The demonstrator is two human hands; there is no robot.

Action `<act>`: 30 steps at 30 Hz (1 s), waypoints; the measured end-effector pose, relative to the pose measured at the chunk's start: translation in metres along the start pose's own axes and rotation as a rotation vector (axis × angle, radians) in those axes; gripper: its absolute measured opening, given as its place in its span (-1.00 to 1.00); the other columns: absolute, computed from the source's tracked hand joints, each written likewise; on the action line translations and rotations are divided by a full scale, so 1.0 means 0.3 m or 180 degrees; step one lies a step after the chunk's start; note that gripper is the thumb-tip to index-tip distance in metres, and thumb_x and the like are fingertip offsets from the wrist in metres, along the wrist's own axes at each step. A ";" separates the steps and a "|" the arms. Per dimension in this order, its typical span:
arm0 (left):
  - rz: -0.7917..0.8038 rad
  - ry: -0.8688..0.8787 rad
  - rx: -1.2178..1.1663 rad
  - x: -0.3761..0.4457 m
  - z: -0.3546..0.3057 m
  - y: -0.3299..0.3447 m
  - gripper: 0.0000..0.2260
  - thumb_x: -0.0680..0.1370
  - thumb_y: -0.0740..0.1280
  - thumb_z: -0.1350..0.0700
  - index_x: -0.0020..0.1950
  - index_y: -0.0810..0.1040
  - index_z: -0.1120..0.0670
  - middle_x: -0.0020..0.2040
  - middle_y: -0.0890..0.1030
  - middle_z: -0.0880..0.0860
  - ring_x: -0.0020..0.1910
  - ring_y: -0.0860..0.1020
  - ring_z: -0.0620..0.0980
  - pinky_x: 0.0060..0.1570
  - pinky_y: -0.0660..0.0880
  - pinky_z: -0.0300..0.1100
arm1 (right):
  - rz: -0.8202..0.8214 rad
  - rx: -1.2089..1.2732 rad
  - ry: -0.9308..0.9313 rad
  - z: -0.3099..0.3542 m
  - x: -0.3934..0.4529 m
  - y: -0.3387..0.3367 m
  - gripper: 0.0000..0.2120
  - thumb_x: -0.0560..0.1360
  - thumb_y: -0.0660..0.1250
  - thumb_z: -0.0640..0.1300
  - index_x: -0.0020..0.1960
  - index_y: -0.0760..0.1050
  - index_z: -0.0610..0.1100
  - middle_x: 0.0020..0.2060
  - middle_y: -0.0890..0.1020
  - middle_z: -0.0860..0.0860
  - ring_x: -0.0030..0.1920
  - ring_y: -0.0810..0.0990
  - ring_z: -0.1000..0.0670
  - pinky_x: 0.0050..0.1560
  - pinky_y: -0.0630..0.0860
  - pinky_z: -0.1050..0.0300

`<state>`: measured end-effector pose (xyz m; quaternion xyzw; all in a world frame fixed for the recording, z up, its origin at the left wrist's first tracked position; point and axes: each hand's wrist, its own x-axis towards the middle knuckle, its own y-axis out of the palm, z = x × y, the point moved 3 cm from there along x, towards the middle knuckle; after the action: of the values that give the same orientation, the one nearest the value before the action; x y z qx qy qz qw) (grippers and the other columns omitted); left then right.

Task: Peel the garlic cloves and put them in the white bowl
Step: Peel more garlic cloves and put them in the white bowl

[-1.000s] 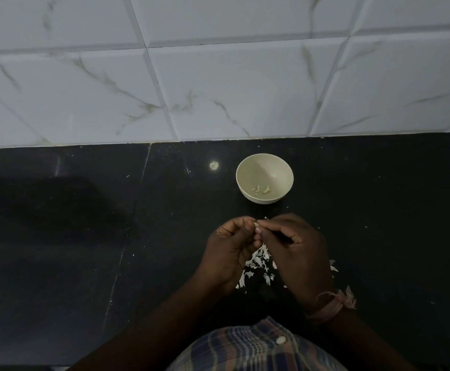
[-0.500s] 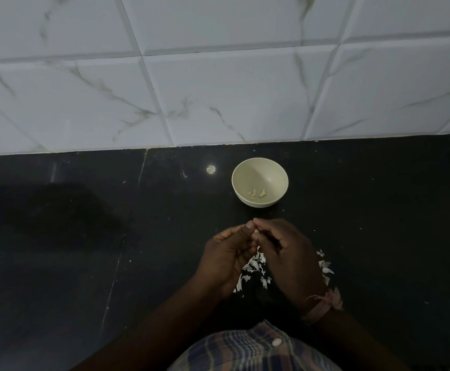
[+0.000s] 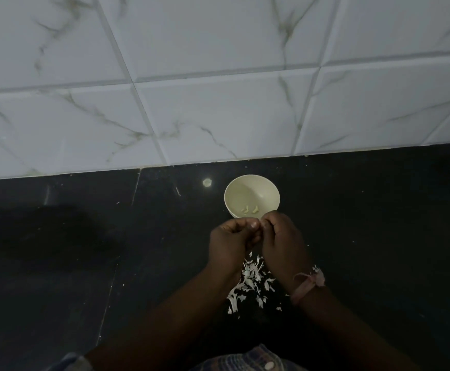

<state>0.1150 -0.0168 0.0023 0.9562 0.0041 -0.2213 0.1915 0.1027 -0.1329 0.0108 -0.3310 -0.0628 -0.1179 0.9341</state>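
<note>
Both hands, left hand [image 3: 232,239] and right hand [image 3: 282,236], meet fingertip to fingertip just before the white bowl [image 3: 252,195], apparently pinching a hidden garlic clove, so skins [image 3: 250,279] drop onto the table [image 3: 84,263]

Counter layout, from where I stand

The bowl [image 3: 252,195] sits on the counter [image 3: 84,250] near the tiled wall [image 3: 218,76] behind it, with two peeled cloves [image 3: 250,209] inside. My left hand [image 3: 232,243] and right hand [image 3: 282,242] meet fingertip to fingertip just before the bowl. The heap of skins [image 3: 250,282] lies on the counter below and between my wrists.
</note>
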 end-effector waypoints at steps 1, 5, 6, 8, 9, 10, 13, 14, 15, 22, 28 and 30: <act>-0.0030 -0.0017 0.0074 0.014 -0.003 0.002 -0.88 0.57 0.39 0.33 -0.10 0.71 0.22 -0.18 0.68 0.24 -0.17 0.64 0.10 0.00 0.60 -0.04 | 0.0081 -0.0115 -0.0028 -0.002 0.015 0.001 -0.84 0.65 0.22 -0.19 -0.11 0.46 -0.12 -0.19 0.52 0.04 -0.22 0.45 0.17 -0.23 0.33 0.38; -0.0081 -0.0135 0.0280 0.064 -0.015 0.007 -0.90 0.60 0.37 0.30 -0.06 0.69 0.24 -0.16 0.68 0.24 -0.18 0.63 0.09 -0.03 0.60 -0.05 | 0.0261 0.0030 0.0354 -0.030 0.074 0.010 -0.75 0.66 0.22 -0.14 -0.19 0.44 -0.15 -0.33 0.54 0.04 -0.32 0.49 0.11 -0.36 0.29 0.30; -0.0092 -0.0178 0.0285 0.074 -0.019 0.007 -0.90 0.60 0.37 0.30 -0.04 0.68 0.26 -0.15 0.68 0.23 -0.19 0.65 0.04 -0.06 0.61 -0.10 | 0.0282 0.0163 0.0573 -0.039 0.089 0.016 -0.74 0.66 0.22 -0.13 -0.20 0.46 -0.15 -0.34 0.55 0.03 -0.32 0.50 0.09 -0.35 0.33 0.27; -0.0105 -0.0235 0.0296 0.090 -0.031 0.011 -0.90 0.61 0.36 0.30 0.01 0.66 0.28 -0.14 0.70 0.21 -0.21 0.66 -0.01 -0.08 0.63 -0.16 | 0.0277 0.0440 0.0944 -0.060 0.115 0.032 -0.71 0.66 0.24 -0.13 -0.21 0.51 -0.18 -0.34 0.57 -0.01 -0.31 0.53 0.03 -0.29 0.39 0.11; -0.0119 -0.0231 0.0336 0.096 -0.039 0.012 -0.90 0.62 0.35 0.31 0.02 0.66 0.29 -0.16 0.70 0.18 -0.23 0.66 -0.04 -0.11 0.63 -0.20 | 0.0270 0.0522 0.1052 -0.067 0.124 0.041 -0.70 0.66 0.25 -0.13 -0.22 0.53 -0.19 -0.36 0.58 -0.02 -0.32 0.53 0.01 -0.29 0.38 0.10; -0.0143 -0.0203 0.0405 0.104 -0.047 0.012 -0.90 0.62 0.34 0.32 0.01 0.66 0.28 -0.19 0.70 0.16 -0.26 0.66 -0.07 -0.17 0.63 -0.25 | 0.0286 0.0583 0.1144 -0.074 0.133 0.051 -0.69 0.66 0.25 -0.13 -0.23 0.54 -0.21 -0.38 0.57 -0.03 -0.34 0.53 0.00 -0.29 0.39 0.09; -0.0309 -0.0109 0.0653 0.132 -0.070 0.001 -0.91 0.61 0.36 0.32 -0.03 0.66 0.25 -0.24 0.70 0.13 -0.33 0.66 -0.08 -0.29 0.59 -0.28 | 0.0380 0.0868 0.1368 -0.085 0.149 0.076 -0.70 0.65 0.26 -0.15 -0.22 0.56 -0.23 -0.43 0.59 -0.08 -0.41 0.55 -0.04 -0.31 0.48 0.03; -0.0376 -0.0092 0.0706 0.145 -0.076 -0.006 -0.92 0.61 0.37 0.31 -0.03 0.66 0.25 -0.25 0.69 0.14 -0.33 0.65 -0.07 -0.29 0.60 -0.25 | 0.0431 0.0964 0.1421 -0.083 0.157 0.080 -0.71 0.65 0.26 -0.16 -0.20 0.57 -0.23 -0.44 0.60 -0.09 -0.44 0.56 -0.02 -0.35 0.49 0.04; -0.0435 -0.0085 0.0734 0.158 -0.081 -0.010 -0.92 0.60 0.37 0.30 -0.02 0.66 0.26 -0.26 0.68 0.15 -0.34 0.64 -0.06 -0.27 0.60 -0.21 | 0.0463 0.1049 0.1464 -0.079 0.168 0.082 -0.73 0.64 0.27 -0.17 -0.18 0.58 -0.24 -0.43 0.62 -0.10 -0.47 0.57 -0.01 -0.39 0.51 0.08; -0.0891 -0.0160 0.0440 0.206 -0.096 -0.035 -0.85 0.60 0.32 0.40 -0.07 0.64 0.22 -0.16 0.67 0.18 -0.17 0.66 -0.01 -0.15 0.64 -0.28 | 0.0352 0.0770 0.1520 -0.104 0.280 0.077 -0.76 0.44 0.45 -0.38 -0.27 0.62 -0.07 -0.33 0.71 -0.13 -0.35 0.69 -0.07 -0.18 0.68 -0.02; -0.1177 -0.0134 0.0414 0.180 -0.096 -0.038 -0.83 0.50 0.33 0.36 0.01 0.66 0.19 -0.07 0.71 0.20 -0.04 0.70 0.09 0.10 0.65 0.02 | 0.0601 -0.0241 0.1164 -0.098 0.339 0.086 -0.80 0.45 0.40 -0.34 -0.15 0.73 -0.09 -0.21 0.74 -0.06 -0.11 0.72 -0.11 0.02 0.64 0.04; -0.1236 -0.0068 0.0515 0.162 -0.089 -0.037 -0.77 0.33 0.31 0.21 -0.07 0.67 0.10 -0.11 0.72 0.14 -0.03 0.71 0.12 0.13 0.64 0.12 | 0.0660 -0.0307 0.1181 -0.088 0.331 0.084 -0.76 0.45 0.36 -0.37 -0.13 0.73 -0.10 -0.16 0.74 -0.05 -0.06 0.71 -0.08 0.04 0.61 0.10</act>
<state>0.1691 -0.0004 -0.0002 0.9473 0.1685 -0.2638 0.0678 0.2061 -0.1486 -0.0055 -0.3527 0.1503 -0.0830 0.9199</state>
